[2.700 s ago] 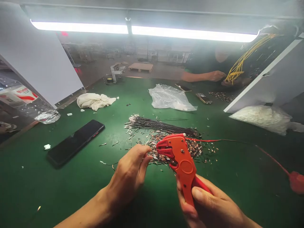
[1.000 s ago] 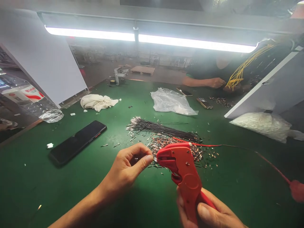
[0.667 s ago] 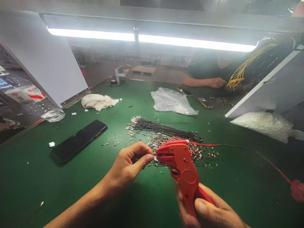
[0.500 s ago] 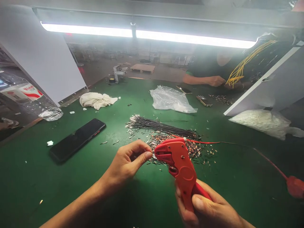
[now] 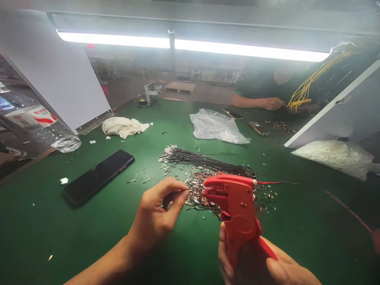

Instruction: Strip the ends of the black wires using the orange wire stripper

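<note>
A red wire stripper (image 5: 242,209) is gripped in my right hand (image 5: 285,263), its jaws pointing left. My left hand (image 5: 163,206) pinches a thin wire (image 5: 190,189) between thumb and fingertip, with a short end showing toward the jaws. A small gap separates that end from the tool; most of the wire is hidden by the hand. Behind the tool lies a pile of short cut wire bits (image 5: 198,190). Just beyond it is a bundle of black wires (image 5: 202,161) with metal terminals at its left end.
On the green table (image 5: 97,233) are a black phone (image 5: 99,178), a white cloth (image 5: 124,126), a clear plastic bag (image 5: 218,126) and a filled bag (image 5: 335,156). A bottle (image 5: 44,122) stands left. Across the table, a person's hand (image 5: 274,103) is near yellow wires (image 5: 304,89).
The wire stripper in my right hand has moved right, away from my left fingers, opening a gap. The wire's end now shows between them. The whole view has shifted slightly.
</note>
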Tool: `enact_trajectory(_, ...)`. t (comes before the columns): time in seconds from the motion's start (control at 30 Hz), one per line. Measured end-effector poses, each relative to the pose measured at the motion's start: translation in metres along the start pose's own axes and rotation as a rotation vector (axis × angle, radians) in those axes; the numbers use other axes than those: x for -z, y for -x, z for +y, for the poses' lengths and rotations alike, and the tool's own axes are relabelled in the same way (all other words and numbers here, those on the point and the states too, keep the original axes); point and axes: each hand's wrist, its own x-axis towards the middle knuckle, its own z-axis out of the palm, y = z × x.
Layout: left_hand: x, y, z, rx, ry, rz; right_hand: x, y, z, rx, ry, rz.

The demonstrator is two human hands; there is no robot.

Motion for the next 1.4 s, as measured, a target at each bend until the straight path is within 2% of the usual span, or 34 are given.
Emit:
enact_trajectory(0.1, 0.000, 0.001, 0.003, -0.214, -0.116, 0.096, 0.003, -0.001, 0.006, 0.124, -0.039, 0.082)
enact_trajectory(0.2, -0.001, 0.003, 0.002, -0.386, -0.210, 0.122, 0.001, -0.004, 0.015, 0.194, -0.110, 0.145)
enact_trajectory(0.4, -0.009, 0.011, 0.000, -0.578, -0.429, 0.048, -0.014, -0.011, 0.021, 0.130, -0.272, 0.076)
enact_trajectory(0.53, -0.011, 0.014, 0.001, -0.580, -0.488, 0.015, -0.016, -0.013, 0.021, 0.110, -0.268, 0.090)
enact_trajectory(0.83, -0.013, 0.013, 0.010, -0.575, -0.507, 0.017, -0.016, -0.015, 0.026, 0.107, -0.104, 0.135)
enact_trajectory(1.1, -0.014, 0.018, 0.009, -0.637, -0.493, 0.026, -0.010, -0.017, 0.037, 0.120, -0.162, 0.123)
enact_trajectory(1.3, -0.016, 0.021, 0.009, -0.657, -0.507, -0.010, -0.004, -0.016, 0.052, 0.122, -0.248, 0.157)
enact_trajectory(1.4, -0.016, 0.022, 0.009, -0.663, -0.518, -0.010, -0.006, -0.015, 0.050, 0.101, -0.241, 0.161)
